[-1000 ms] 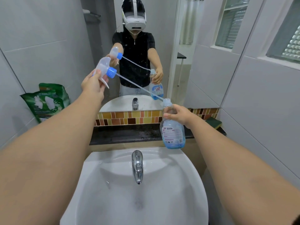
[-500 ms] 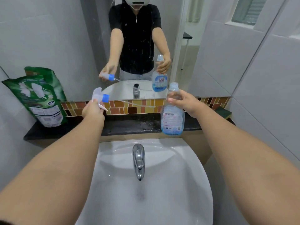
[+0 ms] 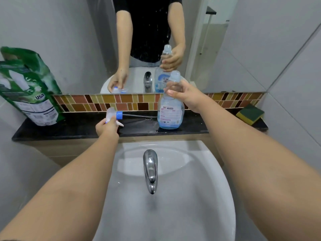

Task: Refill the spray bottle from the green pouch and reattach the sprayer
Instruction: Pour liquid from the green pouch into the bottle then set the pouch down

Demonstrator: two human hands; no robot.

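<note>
The clear spray bottle (image 3: 171,113), open at the neck with a little blue liquid at the bottom, stands on the black ledge (image 3: 73,128). My right hand (image 3: 186,94) grips its neck. My left hand (image 3: 107,126) holds the white sprayer head (image 3: 112,115) with its blue collar low over the ledge, its thin dip tube lying flat toward the bottle. The green pouch (image 3: 29,87) leans upright against the wall at the ledge's left end.
A white basin (image 3: 199,188) with a chrome tap (image 3: 150,169) lies below the ledge. A yellow-green sponge (image 3: 251,113) sits at the ledge's right end. The mirror above the mosaic tile strip reflects my arms and the bottle.
My left hand has lowered the sprayer from head height to the ledge, its tube clear of the bottle. My right hand has brought the bottle down onto the ledge.
</note>
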